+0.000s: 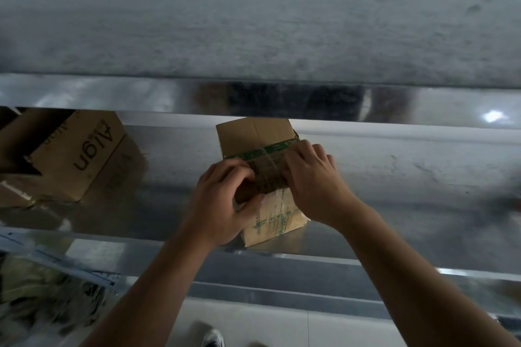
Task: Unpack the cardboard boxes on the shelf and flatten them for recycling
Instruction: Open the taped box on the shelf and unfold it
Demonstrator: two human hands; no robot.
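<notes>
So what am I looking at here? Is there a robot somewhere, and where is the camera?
No robot here: a person works with bare hands, and the one camera sits on their head, looking forward and down. The left hand grips the near corner of a small box bound with green tape. The right hand curls its fingers over the taped top. The box stands on a metal shelf. A second box, printed "Align", stands further left on it, and a shoe shows below.

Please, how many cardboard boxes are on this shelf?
2: a small green-taped brown cardboard box at centre; a larger printed brown cardboard box at left. More may be hidden.
</notes>
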